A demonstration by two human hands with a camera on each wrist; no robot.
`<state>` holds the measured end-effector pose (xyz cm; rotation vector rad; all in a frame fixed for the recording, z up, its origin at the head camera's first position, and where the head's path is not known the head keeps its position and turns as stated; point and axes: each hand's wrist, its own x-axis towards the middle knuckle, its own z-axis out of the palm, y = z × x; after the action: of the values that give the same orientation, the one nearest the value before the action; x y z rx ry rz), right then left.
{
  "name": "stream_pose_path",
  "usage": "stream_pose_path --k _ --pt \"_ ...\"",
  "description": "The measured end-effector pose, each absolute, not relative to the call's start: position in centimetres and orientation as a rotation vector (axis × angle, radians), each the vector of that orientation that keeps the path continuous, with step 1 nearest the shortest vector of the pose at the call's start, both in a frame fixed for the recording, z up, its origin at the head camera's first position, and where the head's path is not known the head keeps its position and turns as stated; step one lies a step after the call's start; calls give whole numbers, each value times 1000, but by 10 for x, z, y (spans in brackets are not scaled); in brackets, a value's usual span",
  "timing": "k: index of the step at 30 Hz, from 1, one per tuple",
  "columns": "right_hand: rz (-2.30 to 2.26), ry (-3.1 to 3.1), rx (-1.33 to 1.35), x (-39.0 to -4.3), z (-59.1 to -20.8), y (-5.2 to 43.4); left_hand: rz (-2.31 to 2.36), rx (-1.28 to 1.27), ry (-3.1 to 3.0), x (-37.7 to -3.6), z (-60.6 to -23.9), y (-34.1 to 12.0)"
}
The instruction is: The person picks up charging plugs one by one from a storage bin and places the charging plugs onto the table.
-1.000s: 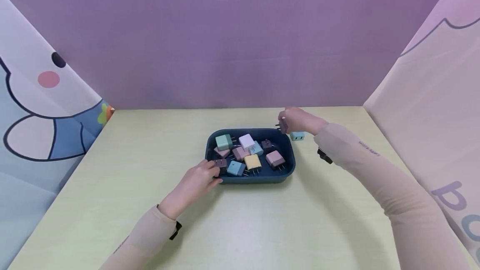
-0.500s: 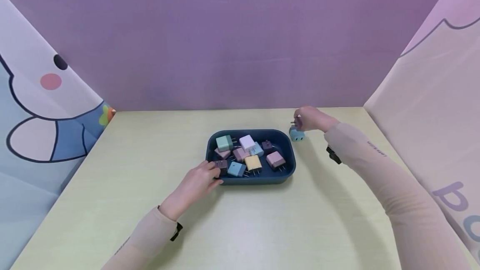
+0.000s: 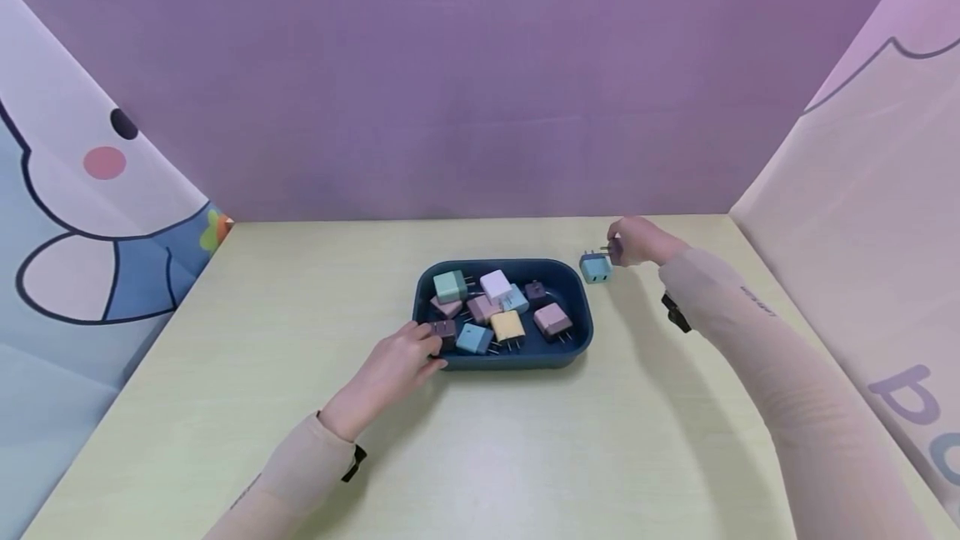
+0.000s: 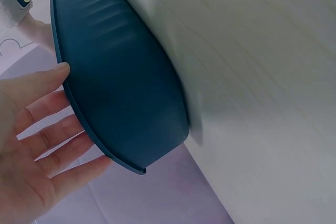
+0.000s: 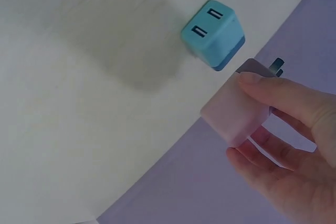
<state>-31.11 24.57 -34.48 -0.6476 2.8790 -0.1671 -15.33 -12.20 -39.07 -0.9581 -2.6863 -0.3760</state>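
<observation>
1. Pink plug (image 5: 239, 109) pinched in right hand (image 3: 637, 242), above table (image 3: 525, 457), just beside teal plug (image 3: 596, 267).
2. Left hand (image 3: 396, 367) relaxed, straight fingers (image 4: 39, 111) touching tray (image 3: 577, 332) rim at near-left corner.
3. Tray holds assorted plugs.

Legible text is minimal. The right-hand wall panel (image 3: 885, 273) carries large purple and blue letters at its lower edge, cut off by the frame; only a "P"-like form shows. Small dark print on the right sleeve (image 3: 753, 300) is too small to read.
</observation>
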Motion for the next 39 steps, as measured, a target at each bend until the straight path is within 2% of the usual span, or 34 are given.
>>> stream_pose_path --k 19,39 --pt "-145 2831 -420 -316 -359 264 -369 -980 -2655 -155 -392 -120" --pt "-174 2821 -355 -319 -377 269 -364 -973 -2648 -154 -394 -119"
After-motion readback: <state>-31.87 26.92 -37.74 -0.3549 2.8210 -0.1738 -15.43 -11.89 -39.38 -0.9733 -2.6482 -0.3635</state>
